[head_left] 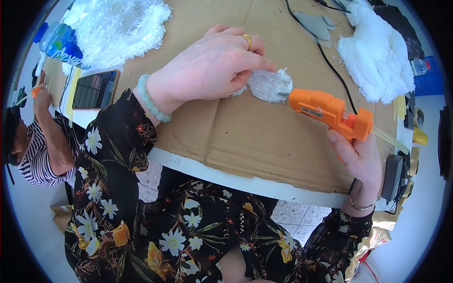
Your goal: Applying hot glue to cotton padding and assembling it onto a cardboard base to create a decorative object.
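Observation:
My right hand [361, 158] is wrapped round the handle of an orange hot glue gun [318, 106], which points left with a clear glue stick [389, 140] coming out of its back end. Its nozzle meets the right edge of a small oval white fabric piece [271, 87] with a frayed rim. From the left, my left hand [219, 63] reaches over; its thumb and forefinger are closed at that piece's upper left edge. Another bit of white material [239, 91] shows partly under the hand. Flat brown cardboard [264, 141] lies beneath everything.
Fluffy white fabric heaps lie at the far left [120, 30] and far right [375, 54]. A phone [96, 89] and a blue-labelled bottle [63, 45] are on the left. A black cord [325, 54] crosses the cardboard. At the left, another person [47, 141] in stripes works.

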`<state>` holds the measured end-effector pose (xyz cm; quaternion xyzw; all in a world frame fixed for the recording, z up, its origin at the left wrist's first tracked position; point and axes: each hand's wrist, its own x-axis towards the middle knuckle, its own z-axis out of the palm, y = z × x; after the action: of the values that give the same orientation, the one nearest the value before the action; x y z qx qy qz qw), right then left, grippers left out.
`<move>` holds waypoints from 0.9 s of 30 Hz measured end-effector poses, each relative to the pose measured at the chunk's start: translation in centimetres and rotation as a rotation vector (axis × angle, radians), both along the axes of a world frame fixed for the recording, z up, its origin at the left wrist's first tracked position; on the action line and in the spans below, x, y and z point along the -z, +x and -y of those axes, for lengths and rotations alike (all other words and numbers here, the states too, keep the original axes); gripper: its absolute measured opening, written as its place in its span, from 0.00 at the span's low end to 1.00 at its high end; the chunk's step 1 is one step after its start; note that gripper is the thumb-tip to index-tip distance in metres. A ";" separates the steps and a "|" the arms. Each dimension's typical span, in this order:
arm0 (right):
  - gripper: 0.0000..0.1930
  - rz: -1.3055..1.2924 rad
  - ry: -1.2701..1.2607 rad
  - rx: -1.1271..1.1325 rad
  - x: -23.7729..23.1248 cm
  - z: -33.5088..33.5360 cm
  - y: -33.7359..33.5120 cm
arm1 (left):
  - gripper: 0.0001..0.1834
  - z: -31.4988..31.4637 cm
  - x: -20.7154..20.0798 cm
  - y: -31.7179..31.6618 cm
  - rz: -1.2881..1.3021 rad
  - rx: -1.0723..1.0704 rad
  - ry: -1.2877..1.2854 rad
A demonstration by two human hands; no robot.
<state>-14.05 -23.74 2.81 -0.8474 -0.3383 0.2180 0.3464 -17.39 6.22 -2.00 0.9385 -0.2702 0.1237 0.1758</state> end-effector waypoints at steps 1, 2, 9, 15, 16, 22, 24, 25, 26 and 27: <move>0.11 -0.001 0.003 -0.010 -0.1 -0.1 0.0 | 0.18 -0.1 -0.2 -0.2 0.006 -0.007 0.002; 0.11 -0.014 -0.001 -0.026 -0.3 -0.2 0.0 | 0.18 -0.3 -0.5 -0.6 0.005 -0.021 0.006; 0.12 0.056 -0.068 0.005 0.2 0.5 0.1 | 0.19 0.0 0.5 0.4 0.001 0.024 -0.015; 0.12 -0.002 -0.075 0.073 0.2 0.5 -0.2 | 0.19 -0.1 0.2 0.0 0.007 0.009 -0.008; 0.12 -0.002 -0.077 0.073 0.3 0.5 -0.2 | 0.20 -0.1 0.2 0.0 -0.013 0.017 -0.018; 0.10 0.010 -0.094 0.192 1.2 0.9 -0.3 | 0.19 0.8 1.4 1.3 0.026 0.050 -0.021; 0.10 0.003 -0.048 0.142 0.6 0.2 -0.2 | 0.18 -0.2 -0.4 -0.4 0.031 -0.010 0.014; 0.10 0.004 -0.053 0.145 0.5 0.2 -0.3 | 0.18 -0.1 -0.2 -0.3 0.035 -0.001 0.004; 0.11 -0.002 -0.066 0.123 0.2 0.2 -0.3 | 0.18 -0.1 -0.1 -0.2 0.035 0.001 0.000; 0.11 -0.009 -0.079 0.106 0.2 0.3 -0.3 | 0.18 -0.1 0.1 0.0 0.034 0.009 -0.005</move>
<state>-14.38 -24.06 2.66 -0.8760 -0.2826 0.2166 0.3253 -17.40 6.29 -2.12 0.9346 -0.2770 0.1396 0.1739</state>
